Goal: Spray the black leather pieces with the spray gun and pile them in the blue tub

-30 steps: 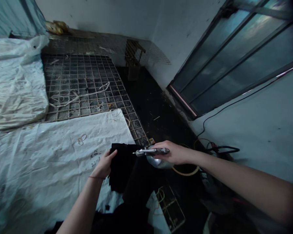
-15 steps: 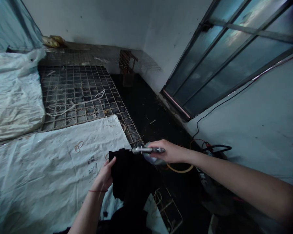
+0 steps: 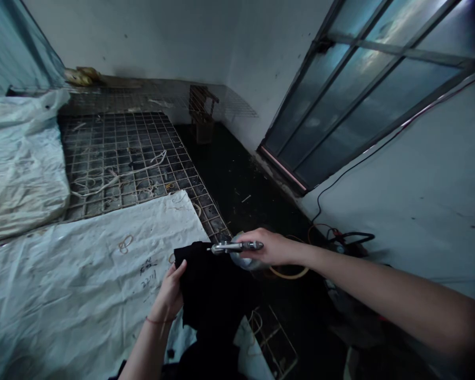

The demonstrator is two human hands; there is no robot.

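My left hand grips the edge of a black cloth, its thumb lying on top and the other fingers hidden beneath. The cloth hangs down over a white sheet. In my right hand is a metal spray gun with a clear cup under it, my fingers wrapped round its handle. Its nozzle points left, just over the top edge of the cloth. A yellowish hose loops below my right wrist.
A wire-mesh rack with loose cords lies ahead, beside crumpled whitish sheeting. A small wooden chair stands near the far corner. On the right are a barred window frame, a black cable and dark equipment.
The view has shifted slightly, with the room's things a little lower and further left. My hands keep nearly the same places on the cloth and the spray gun.
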